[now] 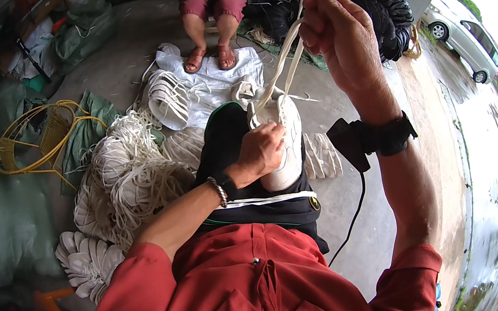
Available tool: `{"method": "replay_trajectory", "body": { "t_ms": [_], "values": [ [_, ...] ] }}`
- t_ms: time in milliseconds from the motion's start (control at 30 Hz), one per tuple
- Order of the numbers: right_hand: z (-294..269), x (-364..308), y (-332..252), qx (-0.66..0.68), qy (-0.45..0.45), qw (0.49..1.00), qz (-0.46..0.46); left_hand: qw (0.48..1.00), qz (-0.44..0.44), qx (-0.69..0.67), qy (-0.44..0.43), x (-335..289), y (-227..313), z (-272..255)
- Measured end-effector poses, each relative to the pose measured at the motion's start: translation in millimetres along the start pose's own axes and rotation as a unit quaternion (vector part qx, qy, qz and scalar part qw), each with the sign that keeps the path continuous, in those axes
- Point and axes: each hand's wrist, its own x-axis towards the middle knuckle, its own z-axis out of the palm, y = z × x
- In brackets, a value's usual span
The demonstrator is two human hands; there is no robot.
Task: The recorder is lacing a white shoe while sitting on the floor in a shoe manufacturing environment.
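Note:
A white shoe (289, 143) rests on my lap over dark cloth. My left hand (260, 152) is closed at the shoe's lacing edge, its fingertips pinched against the upper. Raised well above and to the right, my right hand (339, 36) is closed around a white shoelace (286, 60). The lace runs in a long loop from that hand down to the shoe's opening. Another white lace (262, 200) lies across the dark cloth on my lap. What my left fingertips pinch exactly is hidden.
A heap of white laces (135, 166) and stacked white shoe parts (91, 259) lie at my left. Beyond is a yellow wire frame (34, 139) near green sacks (7, 217). Ahead, a seated person's sandals (226, 56) rest on a white sheet (248, 62). A black cable (357, 213) hangs from my right wrist.

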Motion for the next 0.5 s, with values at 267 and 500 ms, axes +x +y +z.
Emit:
{"method": "replay_trajectory", "body": {
  "t_ms": [267, 500],
  "values": [
    [-4, -4, 2, -0.003, 0.006, 1.0, 0.0, 0.99, -0.004, 0.111, -0.088, 16, 6, 14],
    [-8, -8, 4, 0.006, 0.0, 1.0, -0.008, 0.967, 0.085, 0.211, -0.116, 20, 9, 17]
  ]
}}
